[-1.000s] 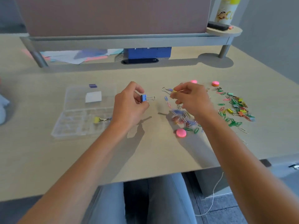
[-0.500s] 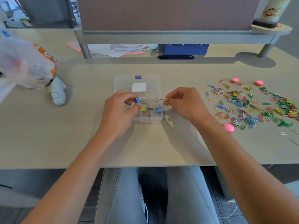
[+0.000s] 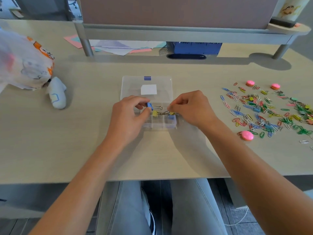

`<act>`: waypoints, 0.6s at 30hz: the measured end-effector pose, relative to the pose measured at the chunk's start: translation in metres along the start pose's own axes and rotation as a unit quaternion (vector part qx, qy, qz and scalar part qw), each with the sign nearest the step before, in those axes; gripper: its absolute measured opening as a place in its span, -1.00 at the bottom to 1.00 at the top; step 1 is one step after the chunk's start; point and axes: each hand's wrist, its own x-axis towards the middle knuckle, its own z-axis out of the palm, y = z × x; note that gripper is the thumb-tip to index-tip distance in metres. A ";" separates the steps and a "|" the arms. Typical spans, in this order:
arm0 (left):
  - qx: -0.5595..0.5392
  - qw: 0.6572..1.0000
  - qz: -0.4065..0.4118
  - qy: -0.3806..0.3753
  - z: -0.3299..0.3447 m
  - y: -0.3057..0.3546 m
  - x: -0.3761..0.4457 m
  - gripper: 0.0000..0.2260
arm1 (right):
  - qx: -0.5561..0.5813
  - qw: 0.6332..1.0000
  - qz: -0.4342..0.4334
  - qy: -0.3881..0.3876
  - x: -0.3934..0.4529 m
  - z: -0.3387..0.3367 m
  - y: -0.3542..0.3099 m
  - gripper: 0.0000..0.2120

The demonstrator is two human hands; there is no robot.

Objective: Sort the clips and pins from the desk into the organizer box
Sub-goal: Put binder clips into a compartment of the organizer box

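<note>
A clear organizer box (image 3: pixel 146 82) lies open at the desk's middle, lid folded back. My left hand (image 3: pixel 128 116) pinches a blue binder clip (image 3: pixel 149 106) over the compartments. My right hand (image 3: pixel 191 107) hovers at the box's right side, fingertips closed on a yellow binder clip (image 3: pixel 171 113). Another yellow clip (image 3: pixel 154 113) and a blue clip (image 3: pixel 171 117) lie in the compartments. A spread of coloured paper clips and small binder clips (image 3: pixel 264 112) covers the desk to the right, with three pink round pins (image 3: pixel 247 135) around it.
A plush toy (image 3: pixel 25 61) and a small pale blue toy (image 3: pixel 56 94) sit at the left. A raised shelf on a grey leg (image 3: pixel 84 41) spans the back, with papers (image 3: pixel 118 45) and a blue box (image 3: pixel 194 47) under it. The desk's front edge (image 3: pixel 152 178) is near my lap.
Both hands have moved left from the clip pile to over the organizer box, each carrying a clip. A blue clip now lies in a front compartment.
</note>
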 end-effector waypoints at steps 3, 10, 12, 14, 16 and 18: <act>0.008 1.000 0.004 -0.003 0.002 0.000 0.001 -0.79 | -0.003 1.000 -0.006 0.014 -0.001 0.005 0.005 -0.96; 0.021 0.999 0.019 -0.019 0.012 0.003 0.002 -0.81 | 0.049 0.997 -0.011 0.063 -0.007 0.001 0.017 -0.93; 0.028 0.999 0.025 -0.026 0.016 0.005 0.003 -0.81 | 0.056 0.995 -0.011 0.077 -0.007 -0.002 0.020 -0.92; 0.048 0.998 0.036 -0.037 0.021 0.005 0.004 -0.80 | 0.058 0.995 -0.015 0.077 -0.009 -0.003 0.022 -0.91; 0.080 0.994 0.057 -0.043 0.025 0.002 0.004 -0.78 | 0.061 0.995 -0.017 0.072 -0.011 -0.004 0.024 -0.91; 0.094 0.993 0.062 -0.044 0.026 -0.001 0.003 -0.75 | 0.065 0.995 -0.015 0.068 -0.013 -0.002 0.026 -0.92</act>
